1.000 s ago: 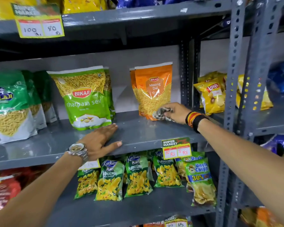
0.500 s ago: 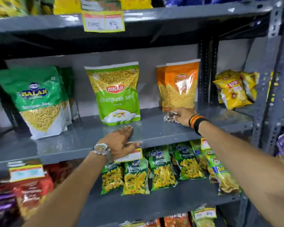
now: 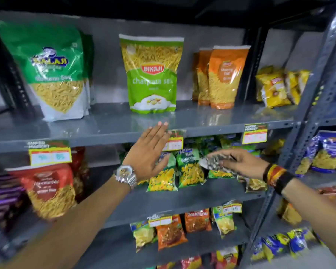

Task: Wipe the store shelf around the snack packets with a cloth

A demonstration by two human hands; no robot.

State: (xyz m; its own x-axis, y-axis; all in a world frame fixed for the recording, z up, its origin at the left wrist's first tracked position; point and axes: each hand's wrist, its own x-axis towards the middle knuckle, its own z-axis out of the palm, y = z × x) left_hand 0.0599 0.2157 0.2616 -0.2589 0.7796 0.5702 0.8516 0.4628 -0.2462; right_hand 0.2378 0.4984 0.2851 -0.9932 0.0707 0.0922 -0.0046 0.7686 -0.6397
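Note:
The grey metal shelf (image 3: 109, 127) carries three groups of snack packets: a dark green Balaji packet (image 3: 54, 74) at the left, a light green Bikaji packet (image 3: 152, 76) in the middle and orange Moong Dal packets (image 3: 224, 74) at the right. My left hand (image 3: 149, 150), open with fingers flat, is in front of the shelf's front edge, fingertips at the lip. My right hand (image 3: 239, 162) is lower, in front of the shelf below, and holds a patterned grey cloth (image 3: 214, 162) off the shelf.
Yellow chip packets (image 3: 275, 88) fill the neighbouring bay behind a perforated grey upright (image 3: 316, 90). Price tags (image 3: 254, 133) hang on the shelf edge. Green Kurkure packets (image 3: 188, 169) and a red packet (image 3: 49, 189) stand on the shelf below; more packets fill lower shelves.
My right hand with the cloth has left the shelf beside the orange packets and dropped below its edge. My left hand has lifted off the shelf surface. The view has tilted down.

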